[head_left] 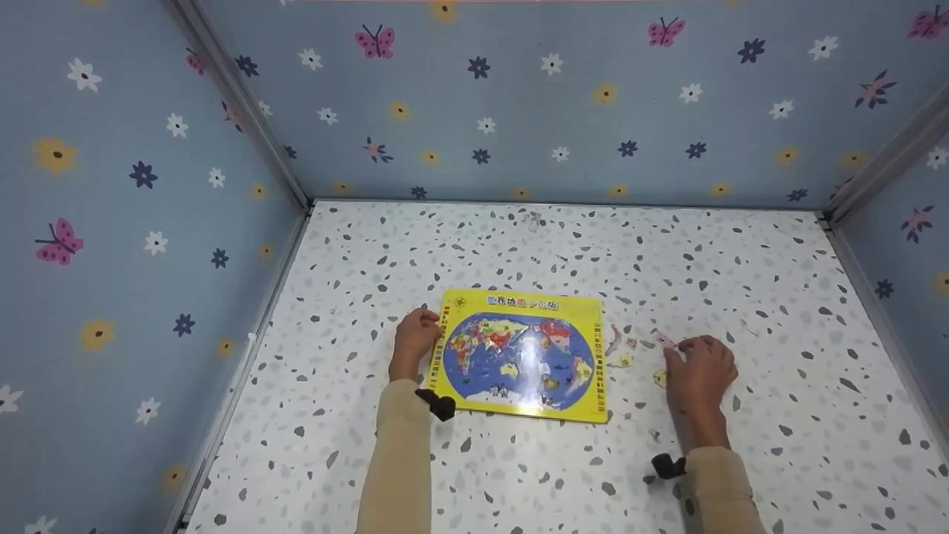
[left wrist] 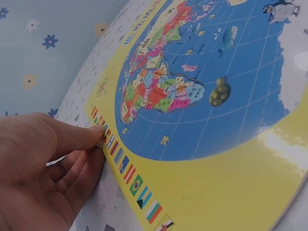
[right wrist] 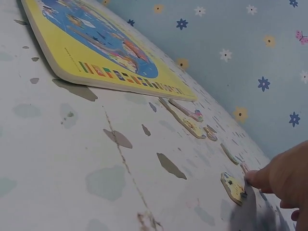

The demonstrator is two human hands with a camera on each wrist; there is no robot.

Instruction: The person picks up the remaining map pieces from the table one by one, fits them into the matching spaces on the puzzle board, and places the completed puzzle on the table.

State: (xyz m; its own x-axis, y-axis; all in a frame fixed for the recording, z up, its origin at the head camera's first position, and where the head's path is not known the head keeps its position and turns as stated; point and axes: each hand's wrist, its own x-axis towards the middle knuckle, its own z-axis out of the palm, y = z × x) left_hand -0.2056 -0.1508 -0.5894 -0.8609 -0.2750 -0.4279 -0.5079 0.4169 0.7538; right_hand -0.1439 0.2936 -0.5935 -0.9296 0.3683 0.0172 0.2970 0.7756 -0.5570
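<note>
long beige sleeves [head_left: 404,463] (black wrist cameras [head_left: 442,408] on both)

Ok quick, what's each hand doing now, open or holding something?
Left hand: closed, pinching the edge of the map board.
Right hand: at a small pink piece; I can't tell whether it's gripped.
</note>
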